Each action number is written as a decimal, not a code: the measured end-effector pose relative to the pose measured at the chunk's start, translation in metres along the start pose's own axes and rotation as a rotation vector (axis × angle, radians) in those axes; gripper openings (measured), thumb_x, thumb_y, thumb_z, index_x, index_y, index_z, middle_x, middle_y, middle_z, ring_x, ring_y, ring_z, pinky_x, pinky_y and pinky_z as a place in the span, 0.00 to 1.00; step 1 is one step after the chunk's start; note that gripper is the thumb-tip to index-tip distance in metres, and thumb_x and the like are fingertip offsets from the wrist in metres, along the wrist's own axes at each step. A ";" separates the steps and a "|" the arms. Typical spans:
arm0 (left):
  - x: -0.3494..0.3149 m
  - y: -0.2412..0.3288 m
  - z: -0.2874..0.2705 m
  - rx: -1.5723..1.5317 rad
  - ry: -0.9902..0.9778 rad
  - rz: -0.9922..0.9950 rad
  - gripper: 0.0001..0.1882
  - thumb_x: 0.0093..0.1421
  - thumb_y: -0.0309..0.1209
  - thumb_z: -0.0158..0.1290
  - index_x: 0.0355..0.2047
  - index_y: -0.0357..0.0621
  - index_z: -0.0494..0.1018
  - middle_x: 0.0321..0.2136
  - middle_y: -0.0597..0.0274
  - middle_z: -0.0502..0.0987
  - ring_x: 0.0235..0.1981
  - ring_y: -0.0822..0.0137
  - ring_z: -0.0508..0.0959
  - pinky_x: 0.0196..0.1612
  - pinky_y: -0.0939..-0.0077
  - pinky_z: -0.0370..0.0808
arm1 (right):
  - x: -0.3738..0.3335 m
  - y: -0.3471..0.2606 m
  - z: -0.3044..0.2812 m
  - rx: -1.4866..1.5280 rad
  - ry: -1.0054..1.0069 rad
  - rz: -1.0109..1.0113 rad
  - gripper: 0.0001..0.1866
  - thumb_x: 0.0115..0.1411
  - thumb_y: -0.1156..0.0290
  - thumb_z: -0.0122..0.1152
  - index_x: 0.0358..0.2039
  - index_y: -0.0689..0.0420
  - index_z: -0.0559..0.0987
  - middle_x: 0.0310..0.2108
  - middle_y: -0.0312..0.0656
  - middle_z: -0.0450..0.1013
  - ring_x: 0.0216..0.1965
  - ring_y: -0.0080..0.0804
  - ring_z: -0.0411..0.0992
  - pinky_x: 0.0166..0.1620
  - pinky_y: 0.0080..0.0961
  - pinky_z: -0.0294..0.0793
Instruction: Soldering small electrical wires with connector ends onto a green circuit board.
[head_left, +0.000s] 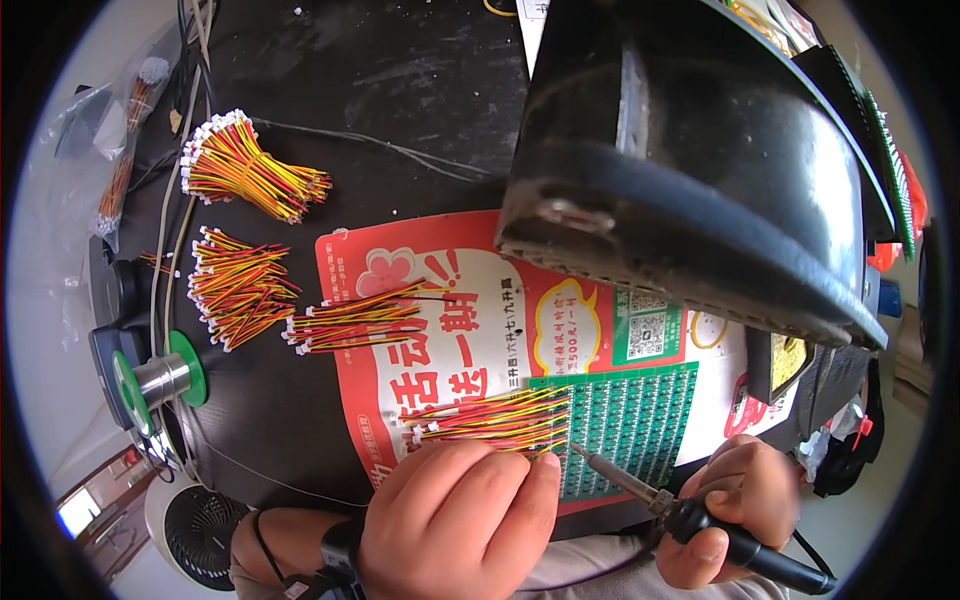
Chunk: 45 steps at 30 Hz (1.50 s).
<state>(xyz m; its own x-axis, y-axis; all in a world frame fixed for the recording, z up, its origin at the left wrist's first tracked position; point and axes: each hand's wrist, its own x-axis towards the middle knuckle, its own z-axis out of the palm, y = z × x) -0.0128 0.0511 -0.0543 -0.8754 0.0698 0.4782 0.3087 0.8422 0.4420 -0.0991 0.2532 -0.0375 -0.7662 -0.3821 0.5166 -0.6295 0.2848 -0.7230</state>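
My right hand (745, 500) is closed around the black handle of a soldering iron (722, 540). The iron's tip points left, close to my left fingertips, over a green panel of small circuit boards (640, 425). My left hand (460, 520) is closed in a pinch at the panel's left side; what it holds is hidden under the fingers. Beside those fingers, a row of red-and-yellow wire leads (490, 418) with white connectors lies with its ends on the panel. Thin wire from a solder spool (165, 382) runs toward my left hand.
A large black housing (690, 170) overhangs the right side. Loose leads (365, 318) lie on a red-and-white printed sheet (480, 270). More lead bundles (240, 290) are on the black table at left. A yellow sponge (788, 360) sits in a holder at right, and a small fan (205, 530) stands lower left.
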 end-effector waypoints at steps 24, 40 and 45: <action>-0.004 -0.012 0.006 0.048 0.079 0.101 0.07 0.51 0.19 0.60 0.31 0.28 0.79 0.28 0.51 0.76 0.29 0.56 0.78 0.33 0.68 0.80 | -0.004 0.011 0.013 0.359 0.074 -0.137 0.15 0.61 0.68 0.61 0.29 0.68 0.70 0.11 0.39 0.62 0.10 0.27 0.59 0.13 0.24 0.57; -0.005 -0.016 0.007 0.046 0.080 0.121 0.05 0.53 0.17 0.58 0.31 0.26 0.78 0.26 0.51 0.76 0.28 0.56 0.78 0.32 0.68 0.80 | 0.001 0.009 0.007 0.335 -0.087 -0.102 0.14 0.60 0.69 0.63 0.31 0.67 0.70 0.15 0.39 0.65 0.13 0.27 0.62 0.16 0.26 0.62; -0.005 -0.015 0.004 0.045 0.052 0.129 0.05 0.54 0.17 0.57 0.32 0.26 0.78 0.27 0.51 0.76 0.28 0.56 0.79 0.33 0.67 0.80 | 0.000 0.010 0.006 0.335 -0.102 -0.109 0.13 0.59 0.70 0.63 0.31 0.67 0.70 0.15 0.39 0.65 0.13 0.27 0.62 0.17 0.26 0.62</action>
<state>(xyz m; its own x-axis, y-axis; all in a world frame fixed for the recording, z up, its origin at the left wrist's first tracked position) -0.0144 0.0400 -0.0661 -0.8085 0.1522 0.5685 0.3997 0.8510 0.3406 -0.1041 0.2511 -0.0475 -0.6694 -0.4846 0.5630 -0.6167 -0.0600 -0.7849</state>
